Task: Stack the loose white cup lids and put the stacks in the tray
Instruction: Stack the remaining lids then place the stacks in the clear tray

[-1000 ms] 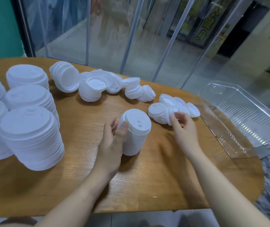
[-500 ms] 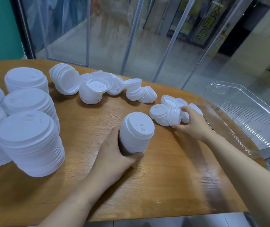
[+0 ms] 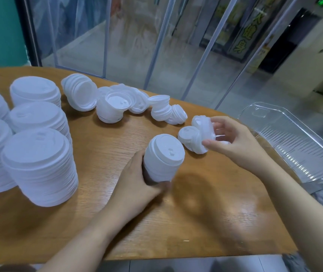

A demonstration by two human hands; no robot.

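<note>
Left grip (image 3: pixel 137 179) is clasping the lid stack (image 3: pixel 163 157) on the bench (image 3: pixel 205 213); right grip (image 3: pixel 233 142) is pinching loose lids (image 3: pixel 203 127), tray (image 3: pixel 298 146) lying at 3 o'clock.

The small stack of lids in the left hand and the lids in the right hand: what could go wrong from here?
1. The left hand holds the small stack tilted, low on its side; the top lids could slide off.
2. The right hand holds its few lids only at the fingertips, so a loose grip may drop them onto the table.
3. The tray overhangs the table's edge; a heavy stack could perhaps tip it.
</note>
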